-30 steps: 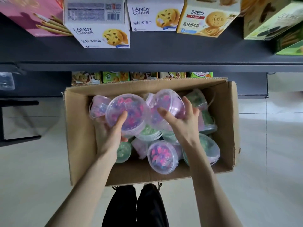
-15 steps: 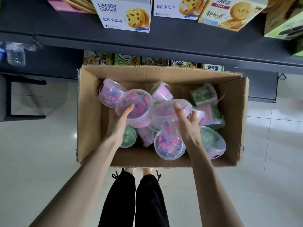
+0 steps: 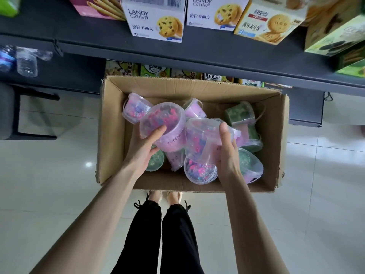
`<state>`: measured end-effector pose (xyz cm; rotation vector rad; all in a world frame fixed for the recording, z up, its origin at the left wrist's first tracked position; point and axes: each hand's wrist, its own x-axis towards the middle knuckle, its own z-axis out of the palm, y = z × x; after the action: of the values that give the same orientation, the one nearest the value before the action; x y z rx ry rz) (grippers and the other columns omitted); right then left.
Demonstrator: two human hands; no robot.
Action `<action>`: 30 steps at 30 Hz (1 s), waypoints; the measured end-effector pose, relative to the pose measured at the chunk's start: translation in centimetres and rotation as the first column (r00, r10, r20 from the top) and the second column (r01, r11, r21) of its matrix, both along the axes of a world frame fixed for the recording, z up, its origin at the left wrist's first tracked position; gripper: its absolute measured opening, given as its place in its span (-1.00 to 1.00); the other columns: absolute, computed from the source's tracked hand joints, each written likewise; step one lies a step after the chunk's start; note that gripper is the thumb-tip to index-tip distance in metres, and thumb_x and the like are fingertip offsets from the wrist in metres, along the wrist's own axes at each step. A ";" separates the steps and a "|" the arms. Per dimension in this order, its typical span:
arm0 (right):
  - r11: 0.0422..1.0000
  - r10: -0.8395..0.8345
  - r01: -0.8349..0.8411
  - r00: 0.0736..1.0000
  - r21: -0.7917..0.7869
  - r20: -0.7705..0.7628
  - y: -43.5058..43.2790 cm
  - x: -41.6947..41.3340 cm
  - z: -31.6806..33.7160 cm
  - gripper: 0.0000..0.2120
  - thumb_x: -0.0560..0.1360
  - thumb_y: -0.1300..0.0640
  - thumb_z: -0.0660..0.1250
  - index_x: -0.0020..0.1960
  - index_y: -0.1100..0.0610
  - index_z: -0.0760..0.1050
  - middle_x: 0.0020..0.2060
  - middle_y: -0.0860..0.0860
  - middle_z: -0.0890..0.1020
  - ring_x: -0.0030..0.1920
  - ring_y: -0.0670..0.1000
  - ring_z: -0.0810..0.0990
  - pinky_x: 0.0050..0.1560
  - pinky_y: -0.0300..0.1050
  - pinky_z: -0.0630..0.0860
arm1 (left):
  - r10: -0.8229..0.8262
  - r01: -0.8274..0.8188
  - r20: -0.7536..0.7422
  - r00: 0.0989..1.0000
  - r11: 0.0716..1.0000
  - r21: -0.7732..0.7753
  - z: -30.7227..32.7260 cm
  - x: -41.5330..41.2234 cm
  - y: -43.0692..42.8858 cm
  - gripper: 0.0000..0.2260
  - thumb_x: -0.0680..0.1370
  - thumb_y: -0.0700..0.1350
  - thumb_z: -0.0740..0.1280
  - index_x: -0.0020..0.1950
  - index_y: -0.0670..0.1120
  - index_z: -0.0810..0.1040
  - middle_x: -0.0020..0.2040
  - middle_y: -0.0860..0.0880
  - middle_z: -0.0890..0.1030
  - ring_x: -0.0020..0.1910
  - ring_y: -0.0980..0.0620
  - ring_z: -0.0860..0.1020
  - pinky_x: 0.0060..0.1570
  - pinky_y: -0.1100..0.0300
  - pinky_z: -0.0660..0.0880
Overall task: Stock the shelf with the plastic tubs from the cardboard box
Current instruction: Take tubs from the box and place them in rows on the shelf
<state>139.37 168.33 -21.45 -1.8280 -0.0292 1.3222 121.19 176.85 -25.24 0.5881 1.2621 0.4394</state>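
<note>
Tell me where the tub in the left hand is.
In the head view, the pink tub is gripped by the left hand over the left half of the cardboard box, beside the second tub that the right hand holds.

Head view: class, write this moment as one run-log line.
left hand grips pink tub | right hand grips second pink tub | both over cardboard box | shelf not yet reached

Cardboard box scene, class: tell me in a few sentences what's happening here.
A person stands over the open cardboard box on the floor. The left hand grips one pink-filled plastic tub, the right hand a second tub, both held above the rest. More pink and green tubs lie jumbled inside. The dark shelf ahead carries biscuit boxes.
</note>
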 end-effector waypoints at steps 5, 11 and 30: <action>0.957 0.134 -0.113 0.989 0.268 -0.062 -0.3 -0.4 7.0 -0.33 0.39 -0.29 0.35 0.31 0.15 0.44 0.22 0.18 0.57 0.24 0.17 0.54 0.30 0.26 0.41 | 0.038 -0.043 0.037 0.999 0.989 0.144 8.1 -1.7 0.1 -0.48 0.29 0.02 0.52 0.22 0.14 0.48 0.20 0.02 0.58 0.20 0.01 0.54 0.09 -0.03 0.50; 0.864 0.216 -0.160 0.974 0.478 -0.064 1.8 -1.3 18.6 -0.21 0.26 -0.24 0.50 0.33 0.17 0.41 0.21 0.18 0.58 0.21 0.17 0.56 0.23 0.19 0.49 | 0.108 -0.114 0.036 0.994 0.935 0.336 21.9 -3.6 1.2 -0.25 0.20 0.14 0.51 0.35 0.02 0.38 0.22 -0.02 0.56 0.14 0.03 0.58 -0.08 0.13 0.56; 0.475 -0.090 -0.373 0.880 0.797 0.466 21.4 -6.8 50.9 -0.31 0.18 -0.32 0.44 0.20 0.01 0.47 0.08 -0.08 0.64 0.06 -0.13 0.62 0.02 -0.19 0.57 | 0.268 -0.340 0.249 0.930 0.382 0.859 54.7 -9.2 18.5 -0.57 0.24 0.26 0.44 0.00 0.10 0.50 0.03 0.09 0.63 0.02 0.12 0.61 -0.02 0.03 0.58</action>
<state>132.58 189.74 29.49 -1.1463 -0.9847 0.6776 111.95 195.32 29.46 1.2341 0.9774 1.5130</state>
